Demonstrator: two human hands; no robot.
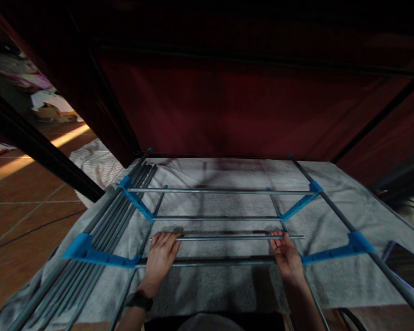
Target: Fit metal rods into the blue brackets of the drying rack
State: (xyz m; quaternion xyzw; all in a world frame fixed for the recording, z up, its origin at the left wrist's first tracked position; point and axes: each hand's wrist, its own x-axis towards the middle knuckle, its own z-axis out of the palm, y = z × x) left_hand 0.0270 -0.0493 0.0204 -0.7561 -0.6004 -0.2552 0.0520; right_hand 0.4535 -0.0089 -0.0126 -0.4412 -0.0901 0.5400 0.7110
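The left hand [161, 253] grips a loose rod [227, 238]; the right hand [287, 257] supports it, grip unclear in this dimness. Likely positioning; next calls for level ends.

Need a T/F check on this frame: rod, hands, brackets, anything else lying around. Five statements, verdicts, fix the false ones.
1. The left hand and right hand are on the same rod. True.
2. The brackets are yellow. False: the brackets are blue.
3. A dark band is on the right wrist. False: the dark band is on the left wrist.
4. A dark, flat device lies on the cloth, towards the picture's right edge. True.
5. The right palm faces down. False: it is turned up, towards the camera.
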